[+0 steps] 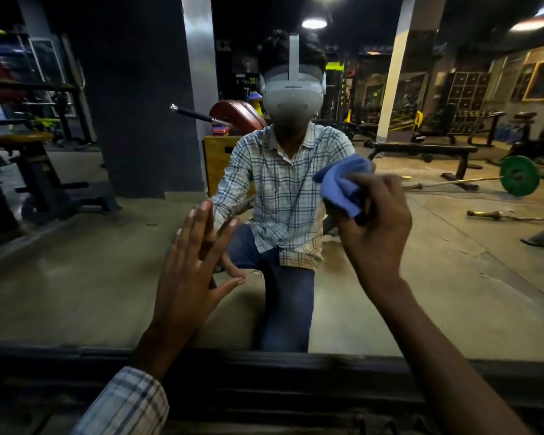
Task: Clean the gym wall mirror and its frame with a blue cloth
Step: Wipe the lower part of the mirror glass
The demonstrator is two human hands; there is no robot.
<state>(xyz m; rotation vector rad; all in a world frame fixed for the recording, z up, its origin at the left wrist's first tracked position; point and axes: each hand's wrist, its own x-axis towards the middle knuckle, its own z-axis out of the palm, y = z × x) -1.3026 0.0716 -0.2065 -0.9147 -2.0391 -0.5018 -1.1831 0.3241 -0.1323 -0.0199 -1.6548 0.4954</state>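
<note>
Soft blue cloth (343, 180), bunched into a wad, sits high in the right hand (374, 224). The fingers are curled round it and most of the fabric pokes out above and left of the knuckles. The wad looks to be at the glass or only just off it, but blue fabric and blue reflection merge, so contact cannot be told for sure.

The large gym wall mirror (76, 277) fills nearly the whole view. Its dark lower frame rail (296, 362) runs left to right along the bottom edge, well below the cloth hand.

The left hand (189, 271) is flat on the glass with fingers straight and spread. Its fingertips meet their own reflection, so it touches the glass and holds nothing. It lies lower than the cloth and left of centre. A checked shirt sleeve (129, 400) shows at that wrist.

Judgement: the glass is the step in hand, at about chest height of the reflected kneeling figure. The frame comes afterwards. The rail lies straight down from the grip with its long axis crosswise, so the cloth hand would need to drop and then sweep sideways. The right hand alone carries the cloth, while the left is lower and so nearer the rail.

Reflected behind are a grey square pillar (139, 105), a black flat bench (421, 149) and a green weight plate on a bar (519, 175).
</note>
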